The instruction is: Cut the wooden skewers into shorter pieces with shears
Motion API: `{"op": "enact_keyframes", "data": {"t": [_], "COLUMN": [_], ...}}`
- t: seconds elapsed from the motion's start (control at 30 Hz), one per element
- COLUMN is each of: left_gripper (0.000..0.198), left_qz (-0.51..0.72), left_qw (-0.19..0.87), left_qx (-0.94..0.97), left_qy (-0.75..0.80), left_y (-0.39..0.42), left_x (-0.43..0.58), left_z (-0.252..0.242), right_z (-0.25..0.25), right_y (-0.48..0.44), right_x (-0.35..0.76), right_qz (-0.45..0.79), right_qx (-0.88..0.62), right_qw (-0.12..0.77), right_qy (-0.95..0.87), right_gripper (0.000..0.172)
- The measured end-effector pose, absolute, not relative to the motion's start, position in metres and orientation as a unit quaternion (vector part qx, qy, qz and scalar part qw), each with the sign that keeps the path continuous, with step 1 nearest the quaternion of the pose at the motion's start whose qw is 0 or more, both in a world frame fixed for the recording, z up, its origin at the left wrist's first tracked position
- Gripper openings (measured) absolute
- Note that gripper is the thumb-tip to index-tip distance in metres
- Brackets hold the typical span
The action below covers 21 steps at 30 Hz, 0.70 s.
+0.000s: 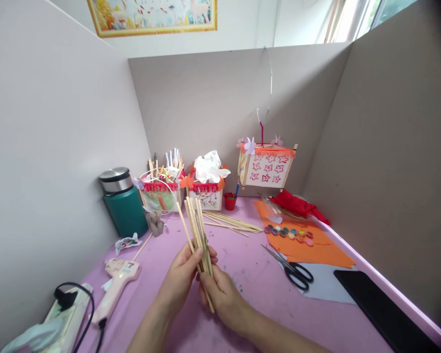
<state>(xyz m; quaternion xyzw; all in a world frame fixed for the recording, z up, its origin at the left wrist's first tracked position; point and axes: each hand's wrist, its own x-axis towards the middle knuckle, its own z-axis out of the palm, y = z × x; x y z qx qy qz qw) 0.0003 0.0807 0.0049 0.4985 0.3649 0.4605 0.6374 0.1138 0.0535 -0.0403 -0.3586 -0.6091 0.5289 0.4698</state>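
Both my hands meet over the middle of the purple table around a bundle of thin wooden sticks [196,220]. My left hand [180,274] is closed on the bundle from the left, its thumb lying across the sticks. Lower down, my right hand [226,296] grips the same bundle from the right. The sticks point up and away from me, and one leans apart at the left. Behind the hands, more loose sticks [235,223] lie on the table.
To the left are a glue gun [119,282], a power strip [68,314] and a green flask [125,206]. Scissors [294,272], orange paper [305,247], paint pots [290,233] and a black slab [382,306] lie right. Decorated boxes [206,198] and a hanging lantern [267,169] are behind.
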Motion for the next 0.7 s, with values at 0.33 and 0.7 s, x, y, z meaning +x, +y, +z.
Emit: {"op": "enact_keyframes", "data": {"t": [0.33,0.7], "left_gripper": [0.026,0.025], "left_qz": [0.478,0.486], "left_qw": [0.628,0.648], "left_qx": [0.47,0.391], "left_qy": [0.395,0.437], "left_y": [0.0809,0.0825], "left_x": [0.0025,0.0041], "left_z": [0.007,0.0082], "right_z": [-0.0437,-0.0442], "right_y": [0.056,0.0579], "right_x": [0.1117,0.1094], "right_qz": [0.627,0.648], "right_qx": [-0.329,-0.349], "right_qw": [0.465,0.49], "right_qy": [-0.531,-0.467], "right_gripper": [0.048,0.048]}}
